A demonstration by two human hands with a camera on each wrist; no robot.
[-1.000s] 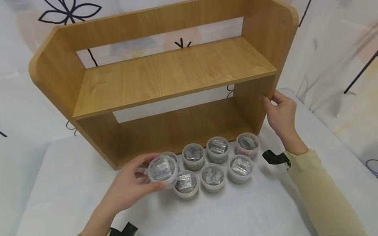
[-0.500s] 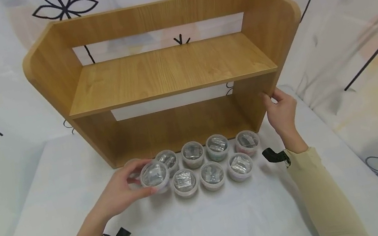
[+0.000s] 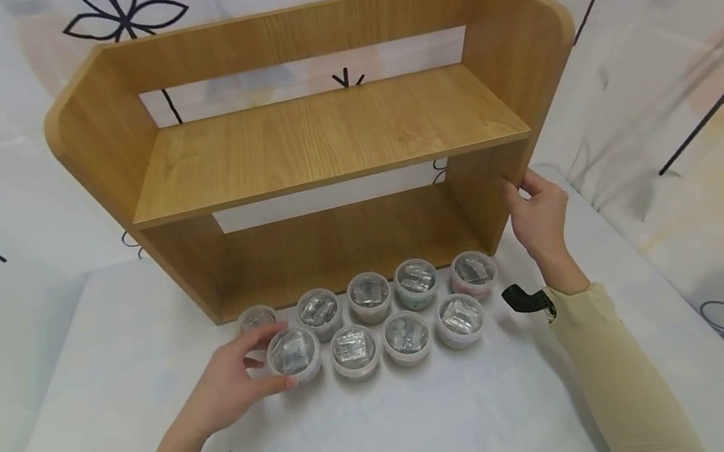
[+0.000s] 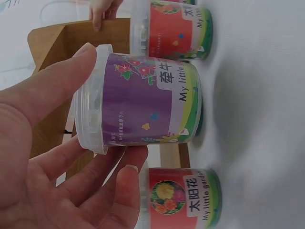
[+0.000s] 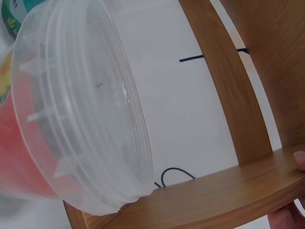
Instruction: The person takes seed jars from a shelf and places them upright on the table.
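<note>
**Left hand on the purple tub, right hand on the shelf**

So the left hand (image 3: 230,382) has its thumb and fingers curled round a small purple-label tub (image 3: 293,354) with a clear lid. The tub sits on the white table (image 3: 398,430) at the left end of the front row. In the wrist view you can see the thumb (image 4: 52,83) over the lid rim and the fingers (image 4: 95,176) under it, so it's a proper grip.

The right hand (image 3: 539,215) is well apart from that, fingers wrapped on the front edge of the wooden shelf's (image 3: 324,136) right side panel, down near the table.

Eight more tubs stand just in front of the shelf in two rows: three in the front row (image 3: 406,336) right beside the held one, five in the back row (image 3: 369,296). A couple next to the purple one have red labels (image 4: 183,200). Both shelf boards show bare wood. Flower-print cloth (image 3: 678,41) hangs behind everything.
</note>
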